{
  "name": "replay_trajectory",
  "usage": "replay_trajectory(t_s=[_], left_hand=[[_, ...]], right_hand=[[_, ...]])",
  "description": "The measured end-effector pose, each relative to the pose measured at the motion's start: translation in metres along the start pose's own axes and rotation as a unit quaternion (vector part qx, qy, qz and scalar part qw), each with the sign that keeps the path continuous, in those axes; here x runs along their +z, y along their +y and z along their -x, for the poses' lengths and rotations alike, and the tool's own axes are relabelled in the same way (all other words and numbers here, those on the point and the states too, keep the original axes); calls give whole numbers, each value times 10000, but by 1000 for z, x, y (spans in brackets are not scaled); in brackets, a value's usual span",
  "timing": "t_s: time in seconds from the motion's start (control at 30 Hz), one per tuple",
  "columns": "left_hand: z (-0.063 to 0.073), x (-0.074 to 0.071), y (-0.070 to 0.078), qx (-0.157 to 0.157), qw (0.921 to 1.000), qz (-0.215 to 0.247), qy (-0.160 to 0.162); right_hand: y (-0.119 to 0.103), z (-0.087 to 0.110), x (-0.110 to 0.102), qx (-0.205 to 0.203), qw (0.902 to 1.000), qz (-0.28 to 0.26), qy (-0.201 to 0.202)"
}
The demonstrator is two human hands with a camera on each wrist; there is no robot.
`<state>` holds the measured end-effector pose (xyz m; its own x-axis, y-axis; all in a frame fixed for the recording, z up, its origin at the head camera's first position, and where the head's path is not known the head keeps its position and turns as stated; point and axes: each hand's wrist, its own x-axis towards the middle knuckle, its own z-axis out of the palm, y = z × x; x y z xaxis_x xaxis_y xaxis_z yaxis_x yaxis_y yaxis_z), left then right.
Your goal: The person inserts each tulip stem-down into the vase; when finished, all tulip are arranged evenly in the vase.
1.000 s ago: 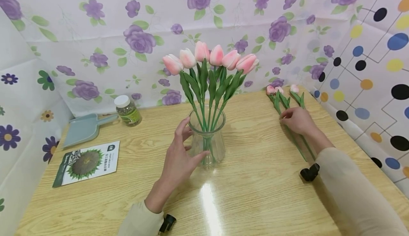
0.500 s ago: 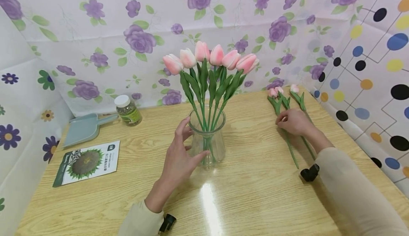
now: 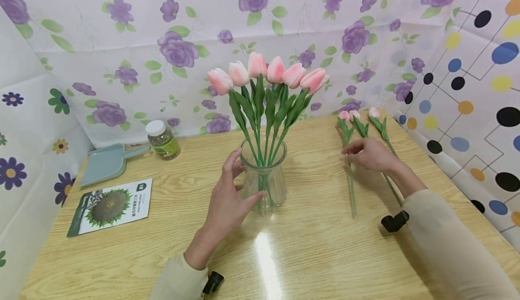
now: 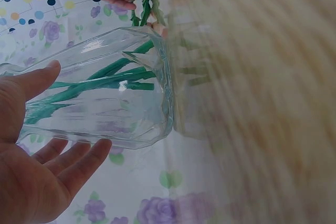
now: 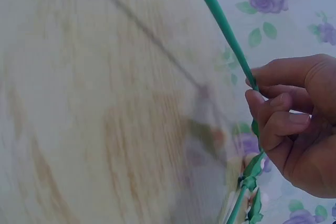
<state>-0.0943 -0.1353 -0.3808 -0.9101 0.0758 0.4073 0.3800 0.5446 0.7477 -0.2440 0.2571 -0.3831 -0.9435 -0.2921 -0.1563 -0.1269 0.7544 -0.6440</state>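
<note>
So the left hand (image 3: 227, 196) has its grip around the glass vase (image 3: 277, 191) mid-desk (image 3: 317, 250), pink tulips (image 3: 276, 72) standing in it. Over right, the right hand (image 3: 371, 156) has a narrow grip, pinching one tulip (image 3: 346, 132) by its stem (image 5: 223, 24), two more tulips (image 3: 381, 129) just beside.

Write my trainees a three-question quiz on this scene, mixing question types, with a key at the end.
1. True or false: the glass vase stands upright on the table.
2. Choose one. The right grip is pinching:
A) the jar's white lid
B) a tulip stem
C) the vase's rim
3. Fill in: in the head view, the seed packet lies nearer the camera than the blue-grey ____.

Key: 1. True. 2. B. 3. Dustpan.
</note>
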Motion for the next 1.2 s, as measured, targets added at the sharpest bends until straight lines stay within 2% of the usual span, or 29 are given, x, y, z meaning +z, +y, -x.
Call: replay_trajectory(t_s=[0.13,0.33,0.7,0.97,1.2], left_hand=[[0,0,0,18,10000,-2,6],[0,0,0,-13,10000,1,0],[-1,0,0,-45,10000,-3,-13],[-1,0,0,-42,10000,1,-15],[-1,0,0,-47,10000,-4,-27]], right_hand=[[-8,3,-2,87,9991,-419,-18],[-17,8,-3,-26,9963,-847,123],[-30,13,-3,-166,9896,-1196,784],[-36,16,-4,-127,9802,-1573,1195],[-40,18,-3,-138,9662,-2029,1582]])
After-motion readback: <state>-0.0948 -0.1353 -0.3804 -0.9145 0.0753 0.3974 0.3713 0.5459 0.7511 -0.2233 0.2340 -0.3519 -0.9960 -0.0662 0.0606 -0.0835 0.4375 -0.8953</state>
